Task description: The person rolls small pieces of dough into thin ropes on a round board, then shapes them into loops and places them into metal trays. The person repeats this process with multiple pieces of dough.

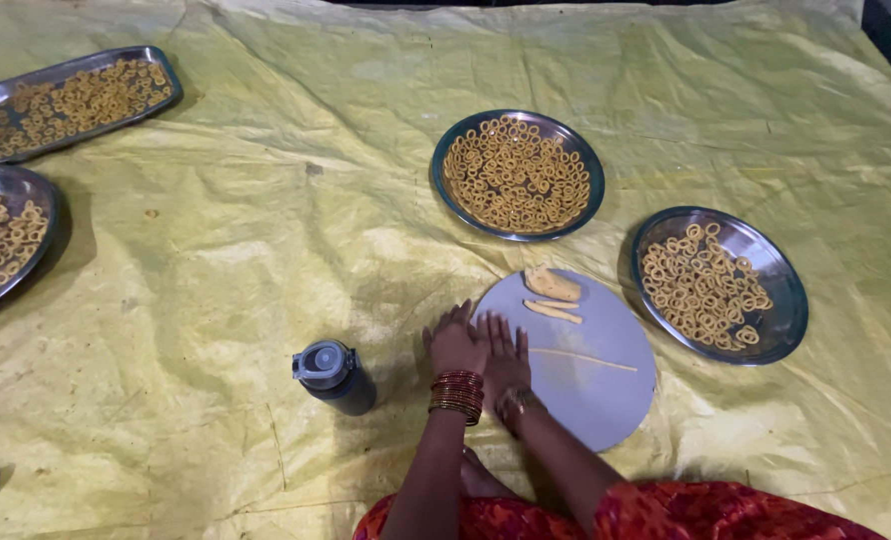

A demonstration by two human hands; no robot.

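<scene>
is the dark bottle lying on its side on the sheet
No, the dark bottle stands upright on the yellow sheet, its grey cap facing up, left of the left hand.

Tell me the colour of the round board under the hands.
Pale grey-blue round board, clearest in the head view.

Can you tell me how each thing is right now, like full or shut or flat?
Hands: flat, side by side, at the round board's left edge.
Round board: flat, holds dough lumps and one thin rolled strand.
Bottle: upright, lid shut.
Middle plate: full of dough rings.
Right plate: partly filled with rings.
</scene>
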